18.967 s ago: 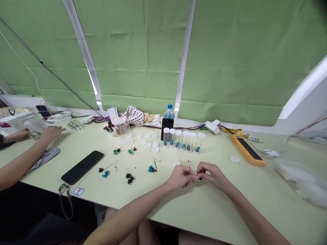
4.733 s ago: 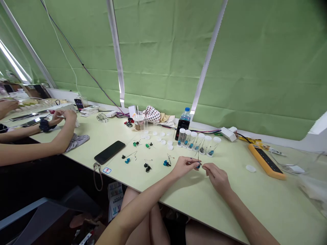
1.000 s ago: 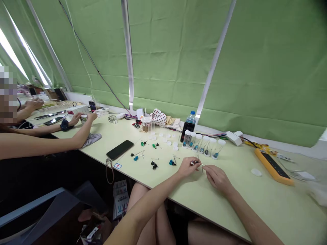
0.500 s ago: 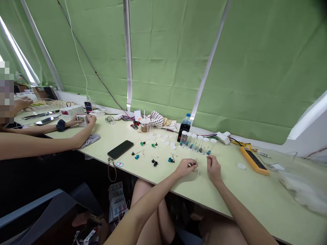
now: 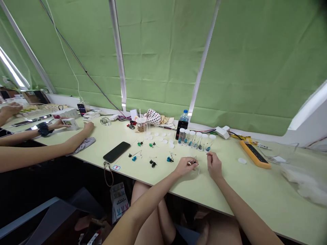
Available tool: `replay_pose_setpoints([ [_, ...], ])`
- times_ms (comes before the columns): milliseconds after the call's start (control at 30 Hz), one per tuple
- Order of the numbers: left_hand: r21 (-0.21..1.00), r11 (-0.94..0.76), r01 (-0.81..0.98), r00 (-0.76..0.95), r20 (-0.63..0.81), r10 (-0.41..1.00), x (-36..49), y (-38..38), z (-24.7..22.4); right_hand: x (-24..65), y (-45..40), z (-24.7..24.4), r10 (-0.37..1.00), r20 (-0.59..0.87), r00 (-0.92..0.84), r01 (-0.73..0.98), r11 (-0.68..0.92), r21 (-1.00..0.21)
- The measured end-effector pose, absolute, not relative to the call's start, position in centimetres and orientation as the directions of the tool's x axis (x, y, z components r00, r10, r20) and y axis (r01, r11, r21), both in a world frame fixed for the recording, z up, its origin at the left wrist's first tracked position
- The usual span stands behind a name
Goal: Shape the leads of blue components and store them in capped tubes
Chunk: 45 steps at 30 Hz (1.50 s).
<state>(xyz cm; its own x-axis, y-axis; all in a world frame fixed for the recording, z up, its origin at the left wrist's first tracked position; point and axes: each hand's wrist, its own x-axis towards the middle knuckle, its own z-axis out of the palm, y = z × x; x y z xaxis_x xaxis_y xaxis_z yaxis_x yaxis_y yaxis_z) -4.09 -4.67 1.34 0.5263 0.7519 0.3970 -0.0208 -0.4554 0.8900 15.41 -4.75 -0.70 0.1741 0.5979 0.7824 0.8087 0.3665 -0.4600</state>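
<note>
My left hand is closed around a small dark piece with a thin bent wire sticking up. A thin pale strand hangs below those fingers. To its right, my right hand is curled with fingertips together; whatever they may hold is too small to make out. Behind the hands stands a row of clear tubes with white caps and blue or dark pieces inside. Left of my left hand lie a blue and black piece with wires, black pieces, a blue piece and green pieces.
Loose white caps lie behind the pieces. A black phone is at the left, an upright phone behind the tubes. At the right are a white disc and an orange power strip. A co-worker's hand rests farther left.
The view has shifted slightly. My hands keep nearly the same pose. The co-worker's hands have moved apart, one staying on the small white box and the other off it.
</note>
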Motion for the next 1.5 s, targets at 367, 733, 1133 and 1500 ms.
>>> replay_pose_setpoints([
  [367, 0.905, -0.419, -0.066, 0.485, 0.396, 0.78, -4.2, -4.5, 1.2, 15.0, -5.3, -0.8, 0.629, 0.769, 0.118, 0.798, 0.4, -0.45],
  [733, 0.916, -0.391, -0.095, 0.478, 0.386, 0.789, -4.4, -4.9, 1.5, 14.5, -5.4, -0.4, 0.626, 0.77, 0.123, 0.809, 0.387, -0.443],
  [1133, 0.905, -0.411, -0.11, 0.478, 0.411, 0.776, -4.7, -5.4, 1.5, 14.6, -5.3, -0.4, 0.628, 0.762, 0.156, 0.825, 0.341, -0.45],
  [1500, 0.934, -0.334, -0.125, 0.341, 0.356, 0.87, -4.8, -5.2, 1.9, 14.1, -6.4, -0.3, 0.626, 0.778, -0.06, 0.854, 0.435, -0.284],
])
